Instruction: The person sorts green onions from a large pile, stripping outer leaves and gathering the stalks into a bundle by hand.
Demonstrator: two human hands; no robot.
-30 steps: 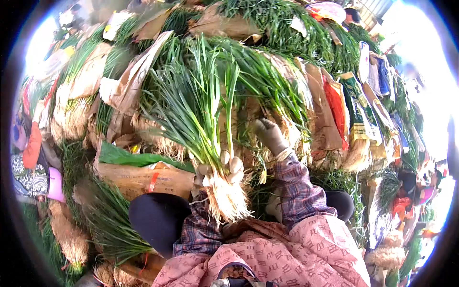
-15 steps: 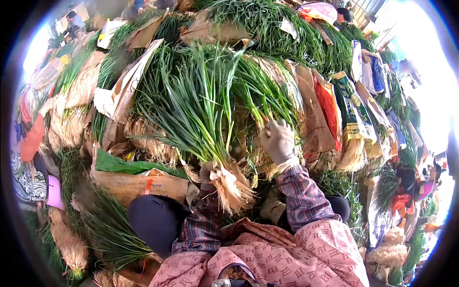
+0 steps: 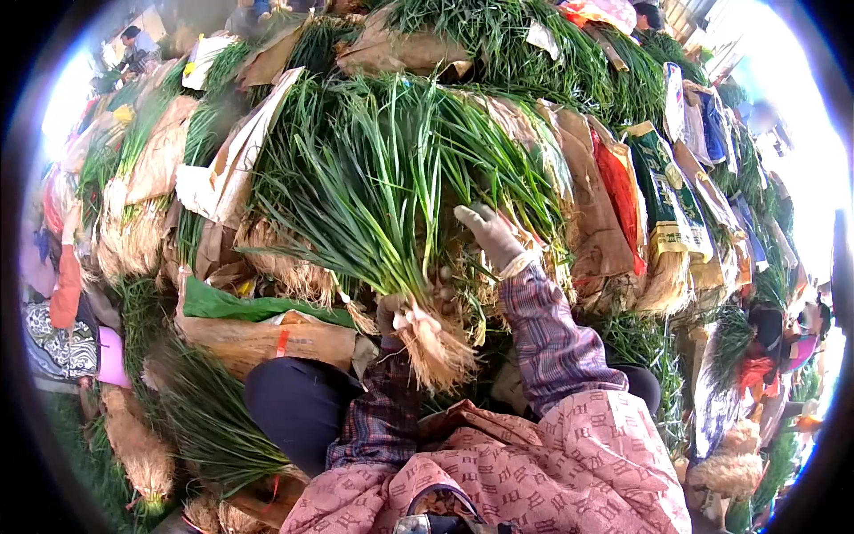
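My left hand (image 3: 389, 313), in a glove, is closed around the base of a bunch of green garlic (image 3: 391, 214). Its long flat leaves fan up and away from me. Pale bulbs and a thick tuft of tan roots (image 3: 436, 351) stick out on the right of that hand. My right hand (image 3: 491, 236), in a pale glove, is raised just right of the bunch. Its fingers stretch toward the leaves, and I see nothing held in them. More garlic stalks (image 3: 511, 178) lie behind and beside this hand.
Heaps of rooted green bundles (image 3: 498, 53) rise ahead, partly covered with brown paper sacks (image 3: 578, 196). A green-edged sack (image 3: 267, 343) lies by my left knee (image 3: 298, 405). More leaves (image 3: 218, 423) spread at lower left. People (image 3: 138, 49) are in the background.
My right hand has moved slightly up and left, from a closed grip near the stalks on the right to stretched fingers. My left hand still holds the bunch in nearly the same place.
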